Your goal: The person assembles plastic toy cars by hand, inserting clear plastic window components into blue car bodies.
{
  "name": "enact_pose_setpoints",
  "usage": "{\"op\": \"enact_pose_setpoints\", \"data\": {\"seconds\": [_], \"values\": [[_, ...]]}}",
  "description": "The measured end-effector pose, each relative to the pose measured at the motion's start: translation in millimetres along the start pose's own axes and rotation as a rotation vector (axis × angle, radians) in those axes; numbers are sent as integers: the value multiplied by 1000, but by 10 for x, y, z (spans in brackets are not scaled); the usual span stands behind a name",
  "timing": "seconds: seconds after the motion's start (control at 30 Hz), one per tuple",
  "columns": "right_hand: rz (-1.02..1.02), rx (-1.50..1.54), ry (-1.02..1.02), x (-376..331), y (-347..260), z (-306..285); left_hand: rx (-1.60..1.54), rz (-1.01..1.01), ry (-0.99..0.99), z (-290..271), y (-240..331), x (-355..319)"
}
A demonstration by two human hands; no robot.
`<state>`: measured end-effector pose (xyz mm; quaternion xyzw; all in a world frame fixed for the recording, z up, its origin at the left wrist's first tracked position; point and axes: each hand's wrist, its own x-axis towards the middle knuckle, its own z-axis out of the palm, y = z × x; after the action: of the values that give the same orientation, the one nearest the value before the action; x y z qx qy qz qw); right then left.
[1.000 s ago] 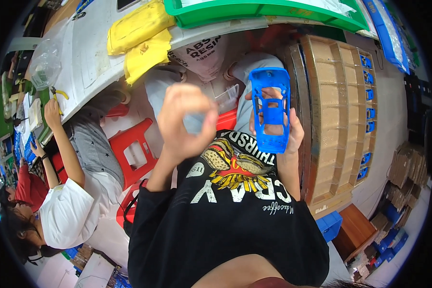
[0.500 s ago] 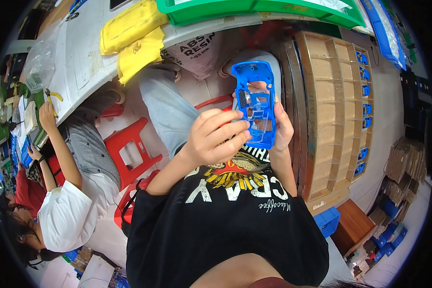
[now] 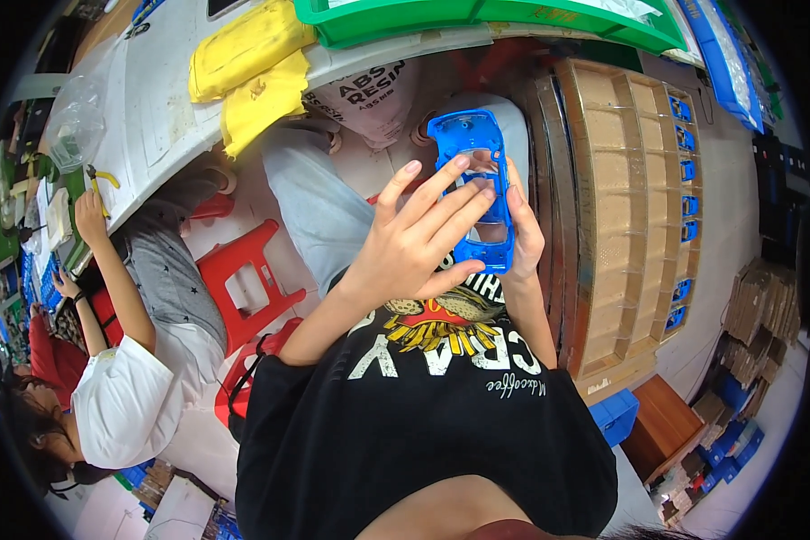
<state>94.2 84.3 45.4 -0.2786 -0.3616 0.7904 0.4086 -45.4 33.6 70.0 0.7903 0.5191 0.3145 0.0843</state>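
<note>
A blue plastic toy car body shell (image 3: 469,131) is held up in front of my chest, its hollow inside facing me. My right hand (image 3: 527,236) grips it along the right edge, fingers partly hidden behind. Across its middle lies my left hand (image 3: 409,234), fingers spread and stretched out, fingertips on the window openings and the thumb near the lower end. Clear plastic shows in the openings, but the fingers cover much of it.
To my right stands a divided wooden tray (image 3: 606,225) with several blue car shells along its far side. A green bin (image 3: 504,29) and a yellow cloth bundle (image 3: 247,54) sit on the table ahead. At left, a co-worker's hand is by yellow-handled pliers (image 3: 104,176).
My left hand has gone from curled fingers at the shell's left edge to spread fingers laid over its middle. The shell has tilted slightly and shifted a little left.
</note>
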Motion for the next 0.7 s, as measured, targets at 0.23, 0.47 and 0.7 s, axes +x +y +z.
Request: {"op": "enact_pose_setpoints", "data": {"seconds": [0.23, 0.47, 0.7], "values": [[44, 33, -68, -16, 29, 58, -566, -627, 553, 94, 77, 186], [136, -340, -40, -17, 32, 55, -511, -577, 153, 232, -148, 82], [-15, -691, 131, 43, 26, 73, -466, -560, 200, 335, -94, 119]]}}
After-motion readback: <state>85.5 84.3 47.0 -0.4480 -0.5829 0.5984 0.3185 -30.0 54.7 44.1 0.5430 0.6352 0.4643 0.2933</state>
